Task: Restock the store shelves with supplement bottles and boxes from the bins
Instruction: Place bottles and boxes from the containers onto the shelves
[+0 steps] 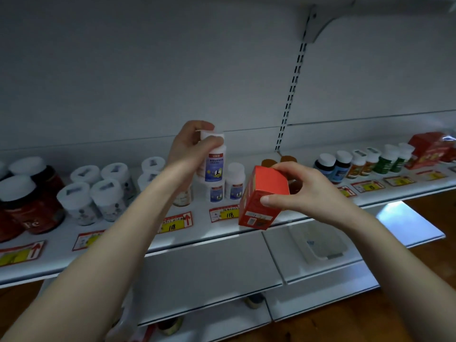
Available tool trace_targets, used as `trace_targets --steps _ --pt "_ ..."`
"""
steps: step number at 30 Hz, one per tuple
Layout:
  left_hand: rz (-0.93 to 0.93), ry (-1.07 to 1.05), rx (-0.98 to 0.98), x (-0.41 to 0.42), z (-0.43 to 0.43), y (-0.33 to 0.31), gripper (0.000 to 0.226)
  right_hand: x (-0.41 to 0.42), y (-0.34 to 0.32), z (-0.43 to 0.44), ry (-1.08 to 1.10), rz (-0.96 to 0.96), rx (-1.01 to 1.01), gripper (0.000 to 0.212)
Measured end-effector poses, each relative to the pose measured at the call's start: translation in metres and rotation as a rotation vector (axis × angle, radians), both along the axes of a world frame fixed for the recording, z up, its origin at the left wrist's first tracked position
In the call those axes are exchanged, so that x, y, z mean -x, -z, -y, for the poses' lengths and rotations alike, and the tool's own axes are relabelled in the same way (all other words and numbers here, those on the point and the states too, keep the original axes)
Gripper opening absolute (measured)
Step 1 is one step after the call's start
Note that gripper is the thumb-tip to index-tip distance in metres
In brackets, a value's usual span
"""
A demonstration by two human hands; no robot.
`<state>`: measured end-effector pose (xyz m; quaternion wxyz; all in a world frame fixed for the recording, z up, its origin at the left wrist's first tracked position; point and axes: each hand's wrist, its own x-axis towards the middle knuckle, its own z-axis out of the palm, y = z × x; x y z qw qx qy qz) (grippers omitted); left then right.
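My left hand (190,149) grips a white supplement bottle (214,166) near its cap, above two matching bottles (217,193); set down crooked, it could topple them. My right hand (308,191) pinches a tilted red box (261,193) over the shelf (202,229) edge, where it might slip off.

head cam | faces forward, slightly down | close to shelf (222,233)

Toward 12 o'clock the space above the shelf (204,230) is open up to the bracket (318,23). White-capped jars (106,191) block 9 o'clock, mixed bottles (365,164) crowd 3 o'clock.
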<state>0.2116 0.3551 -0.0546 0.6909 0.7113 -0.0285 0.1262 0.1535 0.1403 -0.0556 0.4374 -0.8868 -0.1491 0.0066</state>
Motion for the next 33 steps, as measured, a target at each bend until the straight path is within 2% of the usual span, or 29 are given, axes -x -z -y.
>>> trace_targets --steps 7,13,18,21,23,25,33 --pt "-0.028 0.044 -0.097 -0.046 -0.023 -0.014 0.035 -0.01 0.0 -0.005 -0.06 -0.043 0.053 0.049" --pt "-0.131 0.076 -0.239 -0.077 -0.034 0.001 0.029 -0.023 -0.003 -0.008 -0.091 -0.06 0.095 0.051" --pt "-0.188 0.081 -0.244 -0.098 -0.037 0.003 0.016 -0.028 -0.004 -0.007 -0.106 -0.069 0.131 0.052" --pt "-0.172 0.07 -0.255 -0.108 -0.038 -0.001 0.018 -0.029 -0.003 -0.006 -0.109 -0.074 0.141 0.054" --pt "-0.173 0.061 -0.327 -0.112 -0.038 0.001 0.017 -0.03 -0.002 -0.007 -0.11 -0.082 0.148 0.056" --pt "-0.181 0.072 -0.424 -0.114 -0.035 0.008 0.026 -0.031 -0.002 -0.008 -0.113 -0.091 0.149 0.055" --pt "-0.287 0.166 -0.557 -0.118 -0.036 0.038 0.033 -0.03 0.003 -0.012 -0.117 -0.12 0.116 0.054"
